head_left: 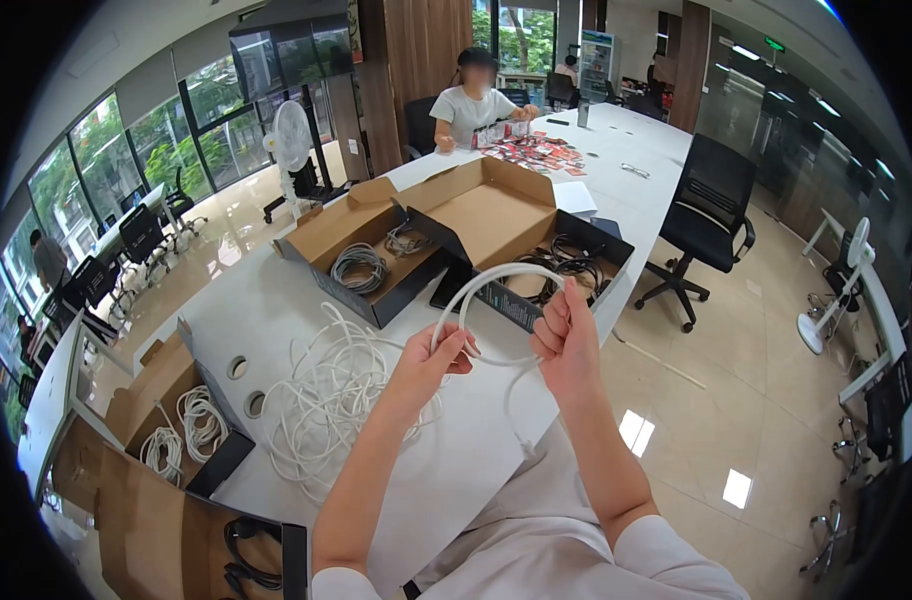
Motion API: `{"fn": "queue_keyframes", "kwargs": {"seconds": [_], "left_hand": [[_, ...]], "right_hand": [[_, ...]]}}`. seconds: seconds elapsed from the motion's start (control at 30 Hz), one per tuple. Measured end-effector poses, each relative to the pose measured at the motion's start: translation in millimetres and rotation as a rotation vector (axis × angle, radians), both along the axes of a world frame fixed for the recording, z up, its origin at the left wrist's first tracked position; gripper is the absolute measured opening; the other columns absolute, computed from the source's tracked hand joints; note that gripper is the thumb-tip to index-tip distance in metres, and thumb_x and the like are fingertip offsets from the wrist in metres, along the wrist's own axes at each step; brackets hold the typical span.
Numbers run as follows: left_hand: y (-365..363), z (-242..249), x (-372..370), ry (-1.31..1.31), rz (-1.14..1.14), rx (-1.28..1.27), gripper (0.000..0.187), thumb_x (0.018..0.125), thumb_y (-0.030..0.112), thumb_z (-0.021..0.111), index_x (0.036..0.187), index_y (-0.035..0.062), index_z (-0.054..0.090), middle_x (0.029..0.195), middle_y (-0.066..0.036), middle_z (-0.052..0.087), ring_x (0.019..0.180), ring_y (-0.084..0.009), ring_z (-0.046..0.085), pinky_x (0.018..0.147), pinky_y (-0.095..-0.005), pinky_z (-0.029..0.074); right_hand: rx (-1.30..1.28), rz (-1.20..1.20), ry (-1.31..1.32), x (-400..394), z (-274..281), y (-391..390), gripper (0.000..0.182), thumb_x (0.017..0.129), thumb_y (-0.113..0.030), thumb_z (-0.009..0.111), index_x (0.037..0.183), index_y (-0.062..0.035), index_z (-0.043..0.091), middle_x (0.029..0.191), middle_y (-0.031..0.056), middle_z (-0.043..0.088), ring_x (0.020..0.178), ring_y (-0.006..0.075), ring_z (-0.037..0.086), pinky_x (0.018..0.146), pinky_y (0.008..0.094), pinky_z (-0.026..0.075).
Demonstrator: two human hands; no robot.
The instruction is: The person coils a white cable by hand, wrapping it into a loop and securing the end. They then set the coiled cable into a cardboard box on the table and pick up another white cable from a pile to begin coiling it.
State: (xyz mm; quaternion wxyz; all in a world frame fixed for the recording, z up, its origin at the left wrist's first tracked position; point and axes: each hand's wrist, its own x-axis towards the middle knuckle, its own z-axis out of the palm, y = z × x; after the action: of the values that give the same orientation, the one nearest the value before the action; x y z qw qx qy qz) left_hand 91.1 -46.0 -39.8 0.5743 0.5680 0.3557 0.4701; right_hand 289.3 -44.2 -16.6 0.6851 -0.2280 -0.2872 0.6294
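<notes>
A white cable (517, 269) is bent into a loop between my two hands, above the table's near edge. My left hand (438, 358) is closed round the loop's left side. On the other side, my right hand (566, 335) grips the cable in a fist with the thumb up. A loose tail of it hangs below my right hand, toward my lap. Left of my hands, a tangled heap of white cables (321, 405) spreads over the white table (476, 440). Just beyond the loop stands an open box (496, 200) holding black cables (576, 268).
Another open box (376, 300) holds coiled grey cables (359, 268). At the left, one box (231, 455) contains white coils (204, 420); a nearer one (294, 560) has black cables (251, 550). A person (476, 105) sits across the table behind red packets (536, 155). An office chair (706, 200) stands right.
</notes>
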Motion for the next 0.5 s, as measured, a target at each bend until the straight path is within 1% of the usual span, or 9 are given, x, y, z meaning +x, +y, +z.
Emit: {"fn": "queue_keyframes", "kwargs": {"seconds": [0.1,0.17,0.2,0.3,0.33,0.43,0.47,0.5], "left_hand": [[-0.6,1.3,-1.0,-0.106,-0.018,-0.019,0.023,0.096,0.022,0.05,0.106,0.0027,0.059,0.1,-0.006,0.063,0.085,-0.0142,0.061,0.08,-0.0289,0.051],[1.9,0.9,-7.8,-0.151,-0.089,-0.03,0.028,0.093,0.017,0.052,0.117,0.0023,0.054,0.109,-0.008,0.061,0.09,-0.0159,0.062,0.081,-0.0298,0.052],[2.2,1.5,-9.3,-0.174,-0.126,-0.037,0.033,0.092,0.015,0.053,0.123,0.0021,0.052,0.113,-0.009,0.06,0.093,-0.0167,0.062,0.082,-0.0303,0.052],[-7.8,9.0,-6.8,-0.03,-0.317,0.025,0.05,0.085,0.004,0.058,0.133,0.0025,0.044,0.122,-0.011,0.056,0.101,-0.0205,0.062,0.083,-0.0317,0.053],[-11.3,9.7,-1.7,-0.032,-0.315,0.005,0.061,0.082,0.0,0.063,0.138,0.0035,0.039,0.126,-0.011,0.055,0.104,-0.0222,0.062,0.083,-0.032,0.054],[-15.5,1.6,19.1,-0.068,-0.214,0.119,0.062,0.082,0.003,0.066,0.138,0.0039,0.039,0.126,-0.011,0.055,0.103,-0.0222,0.062,0.082,-0.0313,0.054],[-18.0,3.7,23.6,-0.053,-0.161,0.119,0.059,0.083,0.009,0.069,0.136,0.0042,0.041,0.124,-0.01,0.056,0.104,-0.0208,0.062,0.082,-0.0308,0.054],[-17.7,3.8,23.6,-0.099,-0.133,0.092,0.057,0.084,0.011,0.069,0.134,0.0039,0.043,0.123,-0.009,0.057,0.103,-0.0204,0.062,0.082,-0.0305,0.054]], "right_hand": [[0.038,-0.113,0.148,-4.6,3.4,1.0,0.042,0.1,-0.039,0.044,0.067,-0.0168,0.032,0.053,-0.0064,0.017,0.043,0.0069,0.015,0.04,0.0257,0.013],[0.008,-0.128,0.265,-4.9,5.9,2.4,0.041,0.1,-0.037,0.045,0.067,-0.0172,0.032,0.052,-0.0063,0.018,0.042,0.0065,0.016,0.04,0.0249,0.014],[-0.007,-0.136,0.322,-4.7,7.0,3.1,0.041,0.1,-0.036,0.045,0.067,-0.0175,0.031,0.052,-0.0062,0.018,0.042,0.0063,0.017,0.039,0.0246,0.015],[0.003,-0.065,0.498,-5.3,-2.7,11.3,0.043,0.101,-0.036,0.043,0.066,-0.0167,0.03,0.052,-0.0057,0.018,0.042,0.0067,0.017,0.039,0.0238,0.015],[0.008,-0.073,0.531,-6.9,-5.5,12.0,0.043,0.102,-0.037,0.042,0.066,-0.0161,0.03,0.052,-0.0054,0.018,0.042,0.0072,0.016,0.04,0.0248,0.015],[0.016,-0.106,0.605,-20.4,-9.8,8.7,0.045,0.102,-0.04,0.039,0.066,-0.0148,0.029,0.053,-0.0048,0.018,0.044,0.0085,0.015,0.042,0.0266,0.016],[0.016,-0.127,0.615,-26.5,-9.1,4.9,0.045,0.102,-0.041,0.039,0.066,-0.0146,0.029,0.053,-0.0046,0.018,0.044,0.0087,0.015,0.042,0.0267,0.017],[0.015,-0.149,0.625,-32.3,-9.8,1.2,0.046,0.102,-0.041,0.039,0.067,-0.0145,0.029,0.053,-0.0045,0.018,0.044,0.0089,0.015,0.042,0.0267,0.017]]}}
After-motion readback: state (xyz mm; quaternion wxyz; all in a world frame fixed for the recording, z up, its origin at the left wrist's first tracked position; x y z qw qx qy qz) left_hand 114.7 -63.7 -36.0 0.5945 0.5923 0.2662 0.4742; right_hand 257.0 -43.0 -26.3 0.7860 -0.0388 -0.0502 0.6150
